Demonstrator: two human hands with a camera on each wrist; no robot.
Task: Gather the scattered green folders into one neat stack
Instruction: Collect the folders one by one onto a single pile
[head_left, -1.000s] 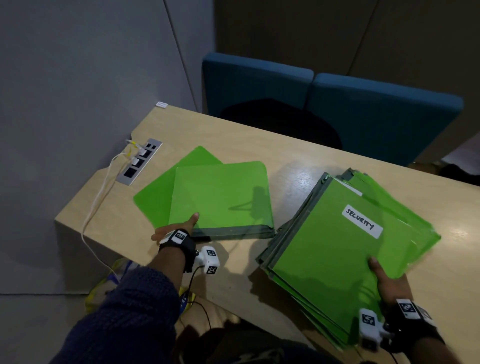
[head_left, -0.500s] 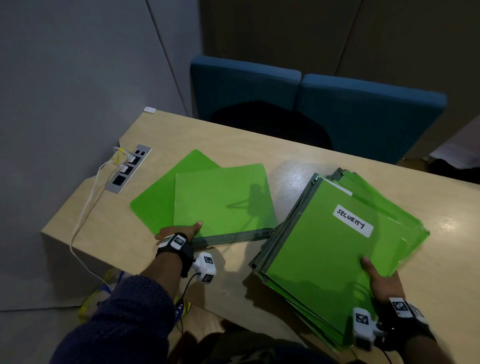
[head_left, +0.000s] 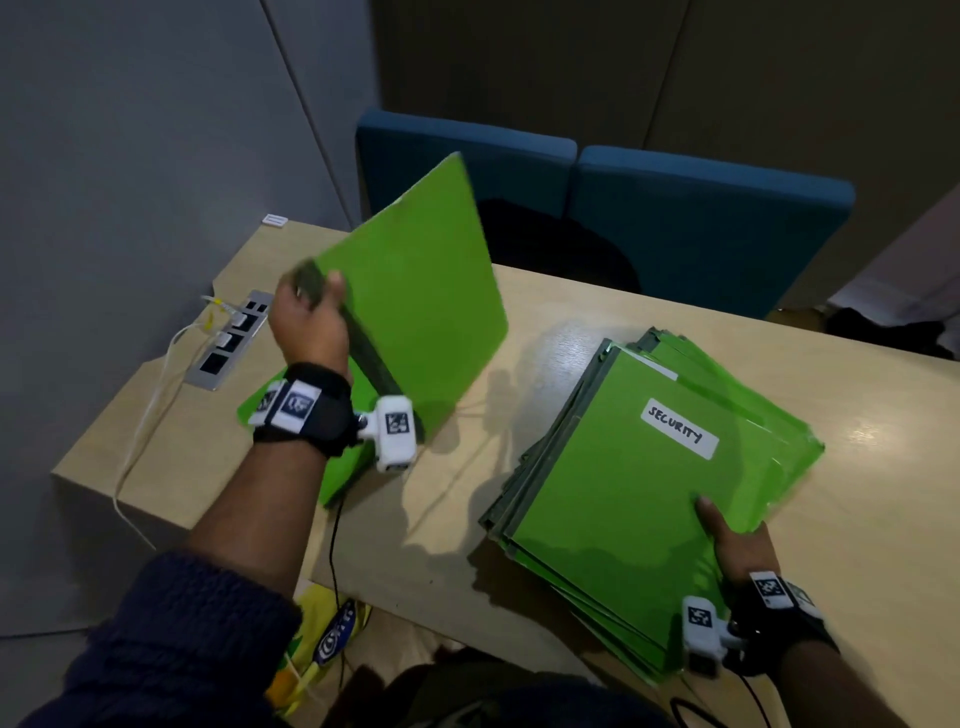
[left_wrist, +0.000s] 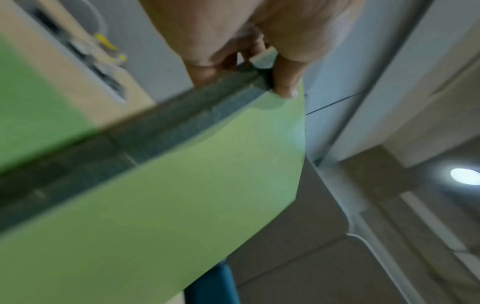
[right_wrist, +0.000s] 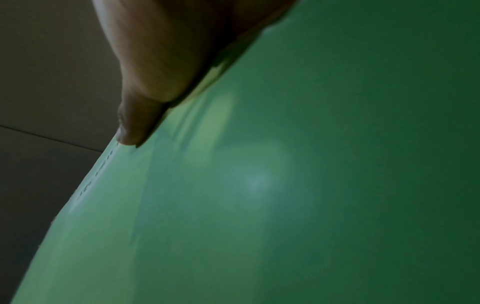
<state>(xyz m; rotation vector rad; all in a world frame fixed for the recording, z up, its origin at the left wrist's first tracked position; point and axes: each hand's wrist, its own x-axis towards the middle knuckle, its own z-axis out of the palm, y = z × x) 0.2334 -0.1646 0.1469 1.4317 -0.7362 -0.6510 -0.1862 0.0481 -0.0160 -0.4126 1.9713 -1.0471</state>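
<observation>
table (head_left: 597, 322): light wood, rounded corners | socket panel (head_left: 231, 340): metal, recessed in table's left end, plugs inserted | cable (head_left: 143, 415): white, ran from panel over table edge | chairs (head_left: 701, 223): two, blue, behind far edge | tag (head_left: 274, 220): small, white, at far-left corner

We see a pale wooden table (head_left: 561, 332) bearing a fanned stack of green folders (head_left: 639, 499) on its right part, one flat green folder (head_left: 337, 478) near its front left edge, and a socket panel (head_left: 228, 343) sunk into its left end, a white cable (head_left: 140, 426) trailing from it.
</observation>
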